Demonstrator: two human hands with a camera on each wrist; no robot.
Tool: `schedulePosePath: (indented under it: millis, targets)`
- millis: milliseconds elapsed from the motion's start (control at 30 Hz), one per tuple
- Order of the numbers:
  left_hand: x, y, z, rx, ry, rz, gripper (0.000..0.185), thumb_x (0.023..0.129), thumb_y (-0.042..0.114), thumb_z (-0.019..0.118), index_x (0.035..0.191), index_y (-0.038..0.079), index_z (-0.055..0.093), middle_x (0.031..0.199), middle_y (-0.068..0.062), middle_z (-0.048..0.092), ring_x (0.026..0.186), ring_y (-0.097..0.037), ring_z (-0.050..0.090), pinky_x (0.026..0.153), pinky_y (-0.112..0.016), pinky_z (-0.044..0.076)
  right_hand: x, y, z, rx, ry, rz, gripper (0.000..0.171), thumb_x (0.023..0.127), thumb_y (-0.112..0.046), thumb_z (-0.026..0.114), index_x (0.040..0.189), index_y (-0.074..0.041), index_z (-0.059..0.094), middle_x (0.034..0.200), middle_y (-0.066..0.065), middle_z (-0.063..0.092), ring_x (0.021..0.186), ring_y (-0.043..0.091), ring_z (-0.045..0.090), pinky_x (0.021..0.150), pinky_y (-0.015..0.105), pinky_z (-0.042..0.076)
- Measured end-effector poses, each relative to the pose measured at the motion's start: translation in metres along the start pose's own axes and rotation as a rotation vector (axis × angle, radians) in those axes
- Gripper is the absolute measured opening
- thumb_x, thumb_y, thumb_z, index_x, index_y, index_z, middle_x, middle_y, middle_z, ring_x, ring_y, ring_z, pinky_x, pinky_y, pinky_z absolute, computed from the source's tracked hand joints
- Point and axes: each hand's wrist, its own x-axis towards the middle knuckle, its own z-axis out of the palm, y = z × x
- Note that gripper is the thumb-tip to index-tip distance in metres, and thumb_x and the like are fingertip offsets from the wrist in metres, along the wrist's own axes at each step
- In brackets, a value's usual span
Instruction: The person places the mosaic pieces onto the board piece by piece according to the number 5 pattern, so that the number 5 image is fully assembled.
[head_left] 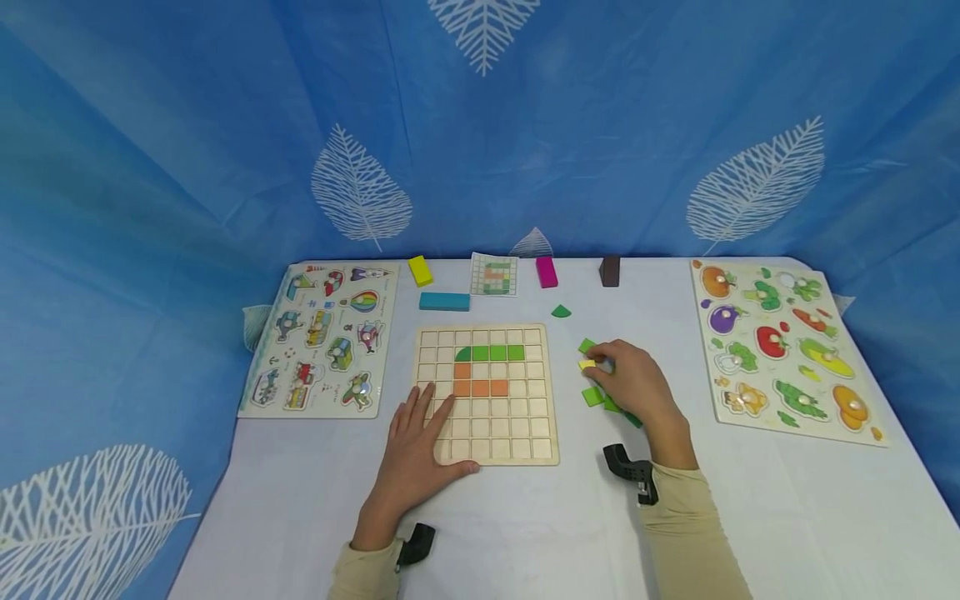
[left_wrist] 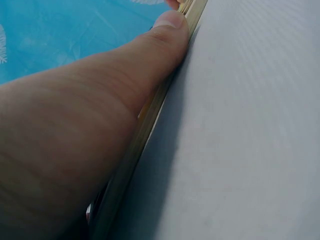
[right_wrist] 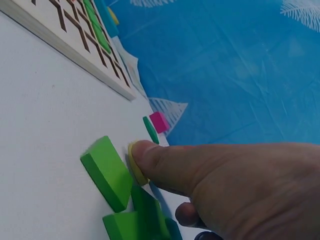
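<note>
A wooden grid board (head_left: 517, 450) lies on the table with green and orange pieces set in its upper rows. My left hand (head_left: 416, 450) rests on the board's lower left with fingers spread, and its thumb (left_wrist: 167, 35) lies along the near edge. To the right of the board, my right hand (head_left: 633, 383) pinches a small yellow piece (head_left: 586, 365) between thumb and fingers. In the right wrist view the thumb presses against that yellow piece (right_wrist: 136, 167). Loose green pieces (head_left: 592, 397) lie around these fingers, some partly hidden under the hand.
A pattern card (head_left: 506, 290) lies behind the board. Near it are yellow (head_left: 421, 271), blue (head_left: 445, 302), magenta (head_left: 547, 272) and dark brown (head_left: 610, 271) blocks, and a green quarter-round piece (head_left: 561, 312). Picture puzzles flank the table, vehicles (head_left: 382, 350) left and vegetables (head_left: 705, 333) right.
</note>
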Motion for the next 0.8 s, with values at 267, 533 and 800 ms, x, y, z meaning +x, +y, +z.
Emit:
schedulePosePath:
  millis: [267, 533, 800]
  targets:
    - [0.0005, -0.0007, 0.0009, 0.004, 0.002, -0.001, 0.109, 0.07, 0.069, 0.08, 0.158, 0.019, 0.04, 0.171, -0.013, 0.019, 0.16, -0.035, 0.009, 0.125, -0.062, 0.015, 0.0022, -0.0021, 0.0027, 0.048, 0.012, -0.059, 0.032, 0.097, -0.011, 0.069, 0.128, -0.008, 0.07, 0.131, 0.015, 0.069, 0.106, 0.032, 0.065, 0.095, 0.051, 0.053]
    - [-0.0003, -0.001, 0.0011, 0.004, 0.005, 0.001, 0.108, 0.07, 0.069, 0.081, 0.157, 0.018, 0.041, 0.171, -0.013, 0.02, 0.16, -0.036, 0.009, 0.125, -0.062, 0.015, 0.0027, -0.0025, 0.0068, 0.021, 0.015, -0.092, 0.028, 0.094, -0.024, 0.075, 0.117, -0.009, 0.074, 0.12, 0.012, 0.07, 0.11, 0.031, 0.065, 0.097, 0.052, 0.053]
    - [-0.0001, -0.0009, 0.0015, 0.009, 0.01, 0.003, 0.108, 0.069, 0.069, 0.081, 0.157, 0.018, 0.042, 0.17, -0.014, 0.021, 0.159, -0.036, 0.01, 0.125, -0.062, 0.016, 0.0024, -0.0064, 0.0077, 0.026, 0.031, -0.105, 0.029, 0.096, -0.022, 0.072, 0.121, -0.008, 0.072, 0.128, 0.013, 0.066, 0.121, 0.035, 0.062, 0.104, 0.054, 0.049]
